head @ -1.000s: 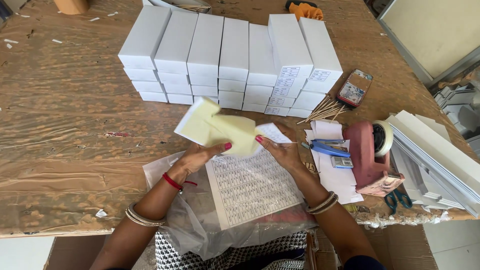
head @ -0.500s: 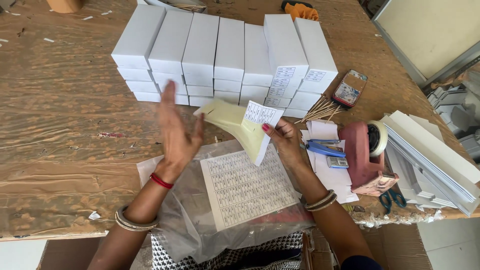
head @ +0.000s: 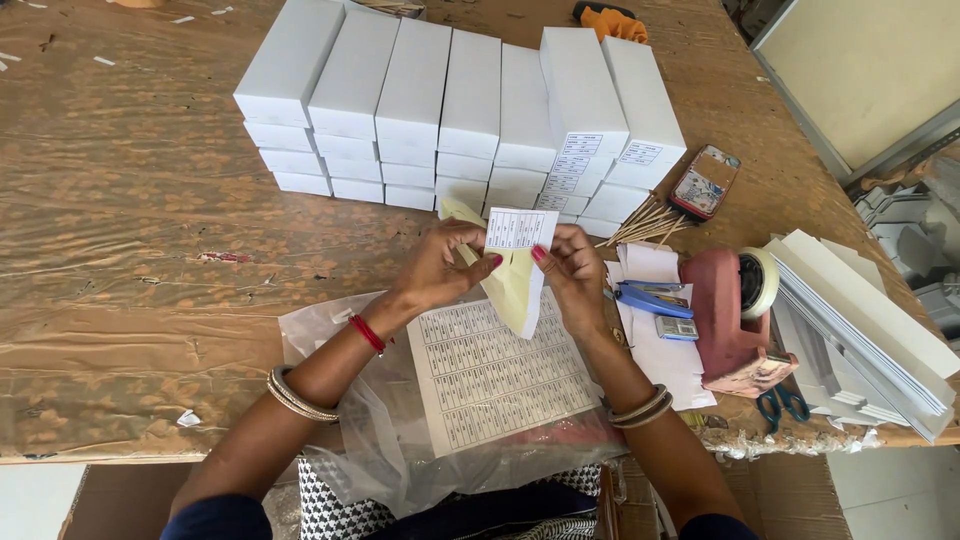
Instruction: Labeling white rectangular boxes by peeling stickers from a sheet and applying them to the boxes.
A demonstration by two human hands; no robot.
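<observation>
My left hand (head: 440,268) and my right hand (head: 572,268) together hold a small white carton (head: 517,272) up over the table, end on to me. A printed label (head: 519,228) lies across its top, under my fingertips. The carton's yellowish inner face shows below the label. Under my hands a label sheet (head: 495,372) printed with rows of stickers lies on a clear plastic bag (head: 345,400). Beyond stands a stack of white boxes (head: 440,110), several rows wide, a few with labels on their ends.
To the right are a red tape dispenser (head: 738,318), a blue stapler (head: 652,299), white papers (head: 660,345), thin wooden sticks (head: 645,225), a phone (head: 704,182), green-handled scissors (head: 780,405) and flat white cartons (head: 865,330). The table (head: 120,230) is covered in brown paper.
My left hand, which was raised off the carton half a second ago, has come back to it. The carton has turned end on, with the label on top between both hands.
</observation>
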